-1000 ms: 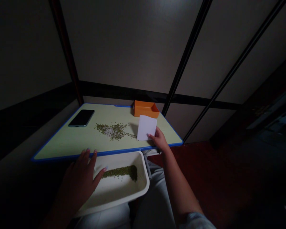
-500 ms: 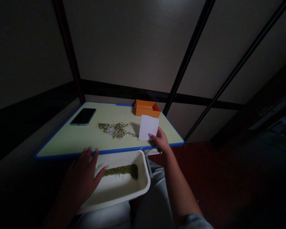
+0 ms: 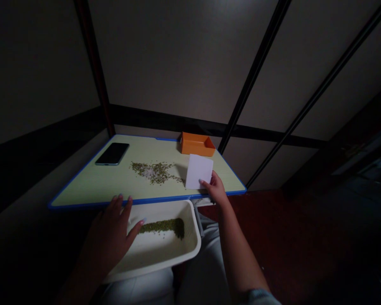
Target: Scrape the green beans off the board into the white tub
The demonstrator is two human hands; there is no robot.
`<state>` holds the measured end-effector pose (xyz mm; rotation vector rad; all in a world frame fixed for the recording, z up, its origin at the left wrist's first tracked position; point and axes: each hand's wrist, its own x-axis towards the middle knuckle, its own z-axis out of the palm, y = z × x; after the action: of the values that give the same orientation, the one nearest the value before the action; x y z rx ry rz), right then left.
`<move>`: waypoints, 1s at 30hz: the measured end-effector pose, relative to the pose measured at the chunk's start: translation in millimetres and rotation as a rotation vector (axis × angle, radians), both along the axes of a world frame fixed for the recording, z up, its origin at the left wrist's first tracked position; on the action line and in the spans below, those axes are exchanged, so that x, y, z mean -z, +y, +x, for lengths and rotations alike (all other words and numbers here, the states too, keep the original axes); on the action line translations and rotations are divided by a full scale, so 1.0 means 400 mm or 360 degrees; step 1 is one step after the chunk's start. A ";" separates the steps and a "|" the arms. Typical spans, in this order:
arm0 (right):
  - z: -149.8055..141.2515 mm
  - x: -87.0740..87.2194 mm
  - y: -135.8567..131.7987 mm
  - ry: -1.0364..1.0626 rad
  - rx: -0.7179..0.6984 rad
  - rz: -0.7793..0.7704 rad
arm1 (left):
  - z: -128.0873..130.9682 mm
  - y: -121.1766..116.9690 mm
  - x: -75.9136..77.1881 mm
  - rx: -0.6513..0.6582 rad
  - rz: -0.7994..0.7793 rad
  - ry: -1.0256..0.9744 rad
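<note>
My right hand (image 3: 215, 187) pinches a white rectangular card (image 3: 199, 171) by its lower right corner, holding it upright over the near right part of the table. To the card's left, small green grains (image 3: 155, 171) lie scattered with some whitish bits among them. My left hand (image 3: 114, 228) is spread, fingers apart, over the left end of a white plastic tub (image 3: 158, 264) on the lap. A band of the same kind of green grains (image 3: 165, 227) lies inside the tub. The hand hides the tub's left part; whether it touches the rim I cannot tell.
The pale table (image 3: 92, 186) has a blue edge. A phone (image 3: 112, 153) lies at its far left, and an orange open box (image 3: 197, 145) stands at the back right. Panelled walls (image 3: 171, 55) rise right behind the table.
The view has shifted very slightly. Both hands, the card and the grains look nearly the same as before.
</note>
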<state>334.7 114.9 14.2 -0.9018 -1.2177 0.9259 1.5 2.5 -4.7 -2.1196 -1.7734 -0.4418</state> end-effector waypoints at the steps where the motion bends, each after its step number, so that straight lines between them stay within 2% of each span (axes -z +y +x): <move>1: -0.005 0.000 -0.005 0.0006 -0.0020 0.0000 | 0.001 0.000 -0.001 -0.0003 -0.0007 0.0001; 8: -0.029 -0.002 -0.030 0.0020 -0.0114 0.0002 | 0.006 -0.003 -0.010 -0.0015 -0.0034 -0.0035; 14: -0.017 0.007 -0.015 0.0205 0.0152 0.0021 | 0.005 -0.003 -0.009 -0.0021 -0.0085 -0.0062; 21: -0.019 0.012 -0.006 0.0069 0.0243 0.0039 | 0.009 -0.010 -0.021 -0.0027 -0.0106 -0.0071; 30: -0.029 0.005 -0.017 0.0045 0.0103 0.0004 | 0.007 -0.007 -0.019 -0.0019 -0.0099 -0.0055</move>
<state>323.1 108.1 12.2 -0.9180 -1.1592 0.8825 4.5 -0.1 2.7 -2.1541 -1.8408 -0.4277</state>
